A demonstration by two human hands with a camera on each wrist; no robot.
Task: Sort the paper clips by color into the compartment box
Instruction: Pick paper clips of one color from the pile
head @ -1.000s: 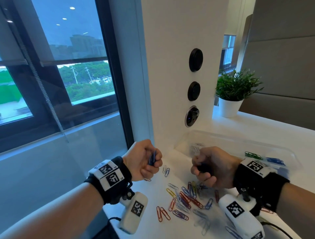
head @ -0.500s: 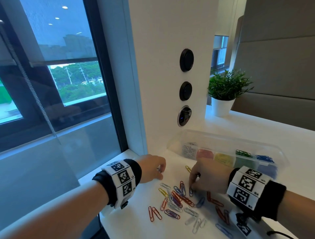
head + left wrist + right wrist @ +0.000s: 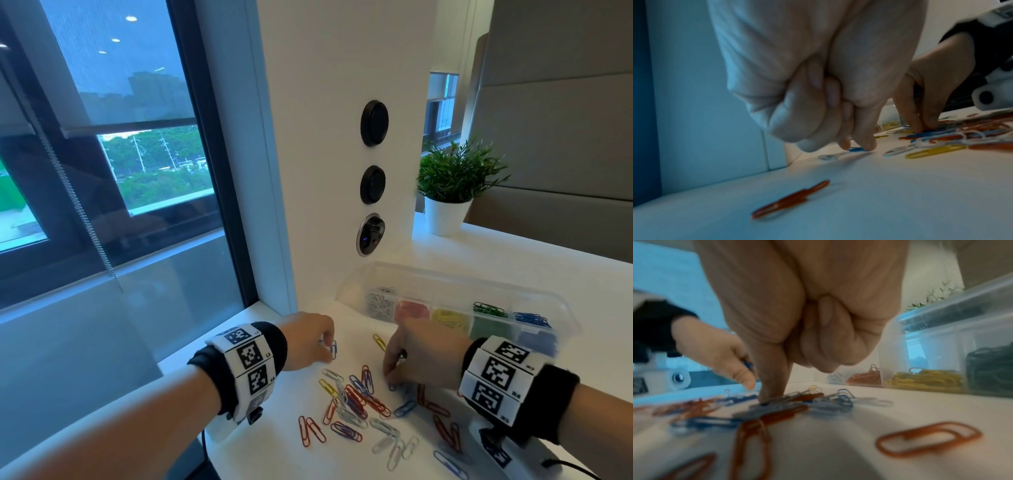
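Evidently light, thin, slick wire: loose paper clips [image 3: 356, 404] scattered on white counter [image 3: 274, 455], 7 o'clock from compartment box [image 3: 561, 323]. Blue clip [image 3: 856, 149] pinched flat by left hand [image 3: 308, 341] fingertips; more blue held in curled fingers. Right hand [image 3: 424, 356] forefinger pressed on blue clip in pile, other fingers curled; contents cannot be told. Best slid, then pinched at loop end.

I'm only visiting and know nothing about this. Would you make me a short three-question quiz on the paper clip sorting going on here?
1. True or false: the compartment box sits in front of the potted plant.
2. Which colour clip does the left hand touch? A red, B blue, C green.
3. Fill in: the right hand reaches into the loose pile of ____ on the table.

Key: 1 true; 2 B, the blue paper clip; 3 paper clips.
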